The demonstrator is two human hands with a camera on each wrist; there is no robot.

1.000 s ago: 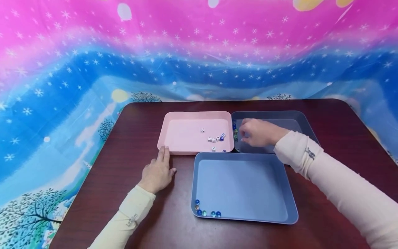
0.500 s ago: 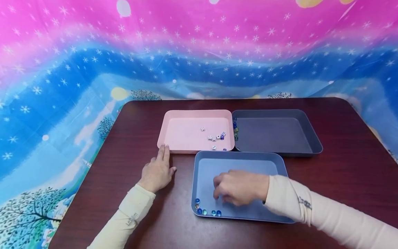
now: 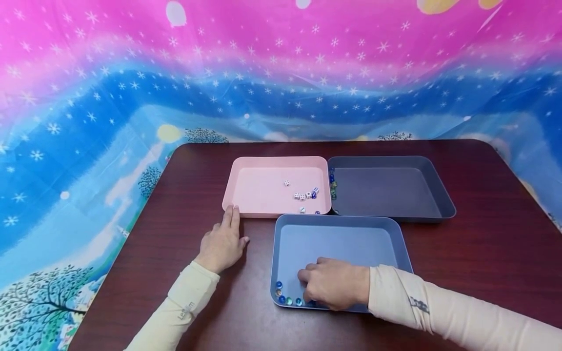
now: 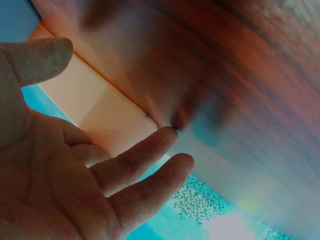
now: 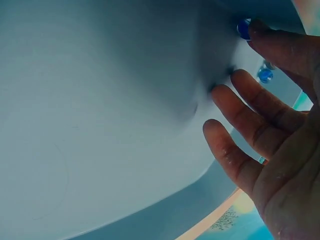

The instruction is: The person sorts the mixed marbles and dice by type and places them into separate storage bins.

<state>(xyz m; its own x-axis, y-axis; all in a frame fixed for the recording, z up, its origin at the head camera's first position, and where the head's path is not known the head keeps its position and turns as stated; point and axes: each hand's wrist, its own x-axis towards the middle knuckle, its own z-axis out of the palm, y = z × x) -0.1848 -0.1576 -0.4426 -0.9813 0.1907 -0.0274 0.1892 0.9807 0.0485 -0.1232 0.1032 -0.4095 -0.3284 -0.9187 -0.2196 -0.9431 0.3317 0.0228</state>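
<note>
My left hand (image 3: pixel 221 246) rests with two fingertips at the front-left rim of the pink tray (image 3: pixel 250 187); its fingers are extended and it holds nothing. Inside the light blue tray (image 3: pixel 347 239), my right hand (image 3: pixel 333 283) is low over the front edge. Several glass marbles (image 3: pixel 282 299) lie along that tray's front-left corner. In the right wrist view, the thumb tip is at a blue marble (image 5: pixel 244 29), apparently touching it, while the other fingers are spread and loosely bent. Another blue marble (image 5: pixel 265 75) shows behind the fingers. The right hand hides part of the marble row in the head view.
White dice (image 3: pixel 302 197) and a few blue dice (image 3: pixel 313 195) lie in the pink tray. Several marbles (image 3: pixel 333 185) line the left wall of the dark grey tray (image 3: pixel 386 190). All three trays adjoin on the dark wooden table (image 3: pixel 474 195). A printed cloth (image 3: pixel 281 73) hangs behind.
My right hand has moved from the dark grey tray into the light blue tray, then down to its front edge. One marble there has shifted slightly left. The left hand stays put.
</note>
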